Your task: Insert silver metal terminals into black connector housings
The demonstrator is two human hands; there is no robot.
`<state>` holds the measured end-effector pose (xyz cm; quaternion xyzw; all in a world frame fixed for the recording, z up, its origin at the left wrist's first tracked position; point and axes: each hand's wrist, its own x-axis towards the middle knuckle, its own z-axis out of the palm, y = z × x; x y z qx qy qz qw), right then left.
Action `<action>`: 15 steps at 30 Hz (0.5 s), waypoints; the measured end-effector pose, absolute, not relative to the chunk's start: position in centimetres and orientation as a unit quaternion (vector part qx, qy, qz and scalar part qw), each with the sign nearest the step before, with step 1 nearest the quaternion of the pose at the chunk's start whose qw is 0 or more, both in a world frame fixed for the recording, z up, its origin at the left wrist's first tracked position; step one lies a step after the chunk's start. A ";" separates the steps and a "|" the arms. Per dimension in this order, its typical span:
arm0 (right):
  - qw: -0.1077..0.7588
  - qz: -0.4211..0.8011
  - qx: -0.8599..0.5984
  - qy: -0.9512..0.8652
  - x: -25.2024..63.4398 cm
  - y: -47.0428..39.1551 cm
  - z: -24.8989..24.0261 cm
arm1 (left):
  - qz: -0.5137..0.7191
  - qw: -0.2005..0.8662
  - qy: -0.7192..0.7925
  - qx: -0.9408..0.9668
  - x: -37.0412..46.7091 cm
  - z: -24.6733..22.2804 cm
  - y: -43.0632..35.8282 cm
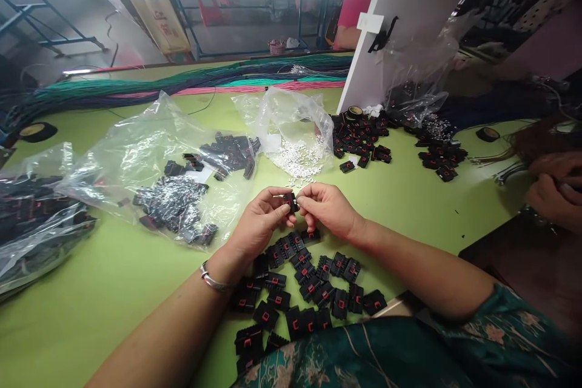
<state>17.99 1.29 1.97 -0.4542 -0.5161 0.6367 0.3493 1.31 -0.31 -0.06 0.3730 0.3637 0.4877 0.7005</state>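
Note:
Between the thumb and fingers of my left hand (pixel 269 213) is a black connector housing (pixel 290 202) with a red clip. My right hand (pixel 328 209) pinches at the housing's right side, where a tiny white piece (pixel 295 200) shows at the fingertips. Just beyond my hands, many similar white pieces (pixel 300 159) spill from a clear plastic bag (pixel 297 110). Several more black-and-red connector housings (pixel 310 287) lie on the green table (pixel 191 303) between my forearms, close to my body.
Clear bags of black housings (pixel 173 203) lie at the left. More loose housings (pixel 361 136) pile up beside an upright white panel (pixel 364 36). Bundled wires (pixel 191 79) run along the far edge. At the right, a co-worker's hands (pixel 557 191) are at work. A tape roll (pixel 37 131) sits far left.

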 end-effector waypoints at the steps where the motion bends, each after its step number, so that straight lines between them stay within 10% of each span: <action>1: 0.348 0.639 -0.455 -0.514 18.0 1.3 1.9 | 0.488 0.696 0.366 0.380 1.3 -0.1 -0.3; 15: 0.292 0.524 -0.503 -0.623 18.2 1.8 1.3 | 0.460 0.617 0.412 0.489 1.4 0.0 -0.5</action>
